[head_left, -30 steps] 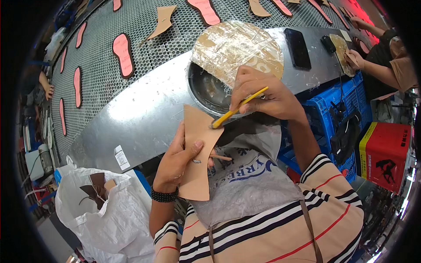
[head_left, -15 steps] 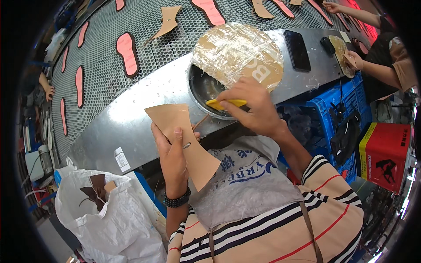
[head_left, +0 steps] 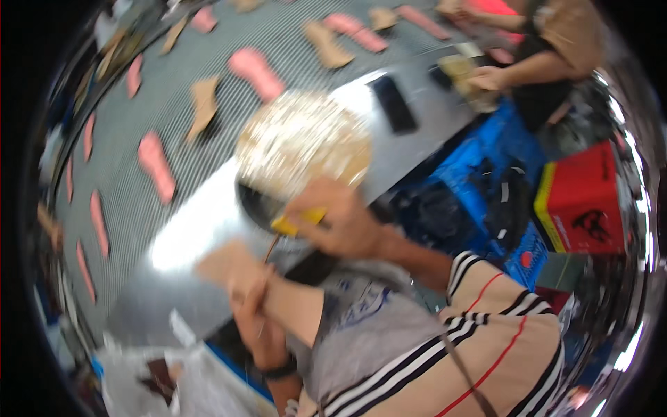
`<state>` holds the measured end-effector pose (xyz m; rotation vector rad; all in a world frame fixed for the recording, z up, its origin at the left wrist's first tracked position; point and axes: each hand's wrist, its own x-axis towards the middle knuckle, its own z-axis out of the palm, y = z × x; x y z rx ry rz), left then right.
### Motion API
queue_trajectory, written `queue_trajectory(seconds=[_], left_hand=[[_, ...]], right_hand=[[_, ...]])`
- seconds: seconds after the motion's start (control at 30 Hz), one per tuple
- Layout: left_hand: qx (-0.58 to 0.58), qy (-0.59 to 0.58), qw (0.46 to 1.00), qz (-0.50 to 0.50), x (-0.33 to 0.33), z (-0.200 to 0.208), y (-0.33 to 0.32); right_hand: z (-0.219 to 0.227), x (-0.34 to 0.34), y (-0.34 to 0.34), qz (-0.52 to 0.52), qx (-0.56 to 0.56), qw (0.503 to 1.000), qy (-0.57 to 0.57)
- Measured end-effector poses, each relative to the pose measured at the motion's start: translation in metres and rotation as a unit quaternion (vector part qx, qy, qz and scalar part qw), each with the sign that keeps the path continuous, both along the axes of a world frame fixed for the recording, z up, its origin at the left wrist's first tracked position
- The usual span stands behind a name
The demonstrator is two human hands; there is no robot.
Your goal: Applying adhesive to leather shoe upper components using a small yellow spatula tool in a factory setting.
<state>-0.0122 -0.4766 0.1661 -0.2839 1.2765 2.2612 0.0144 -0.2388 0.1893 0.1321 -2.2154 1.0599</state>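
Observation:
My left hand (head_left: 256,316) grips a tan, curved sheet piece (head_left: 295,302), leather-like, tilted above my lap. A thin brown strip (head_left: 271,248) shows beside it. In my right hand (head_left: 340,219) is a flat yellow scraper-like tool (head_left: 299,221), held at the near rim of a dark metal bowl (head_left: 256,208). A round cardboard lid (head_left: 306,142) wrapped in clear film covers most of the bowl. What the bowl contains is hard to make out; the picture is smeared by motion.
Pink insoles (head_left: 156,167) and tan pieces (head_left: 203,108) lie on a mesh conveyor (head_left: 180,76) beyond the metal ledge (head_left: 187,233). A phone (head_left: 394,104) rests right of the lid. A blue crate (head_left: 486,167), red box (head_left: 585,201), white sack (head_left: 208,379) and co-worker's hand (head_left: 488,78) surround me.
The whole view has swung, shifting the scene left and mostly downward. The tan piece is tilted more toward level in my left hand. My right hand stays at the bowl with the yellow tool.

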Motion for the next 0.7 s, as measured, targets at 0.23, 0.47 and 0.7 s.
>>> queue_trajectory(seconds=[0.23, 0.47, 0.7], left_hand=[[0.089, -0.216, 0.961, -0.149, 0.056, 0.011, -0.054], [0.053, -0.009, 0.985, -0.167, 0.050, 0.015, -0.076], [-0.141, 0.043, 0.989, 0.019, 0.007, 0.026, -0.037]], right_hand=[[-0.001, 0.013, 0.006, 0.018, 0.065, 0.997, -0.047], [-0.004, 0.008, 0.003, 0.038, -0.014, 0.995, -0.093], [0.045, 0.025, 0.012, 0.083, -0.339, 0.916, -0.197]])
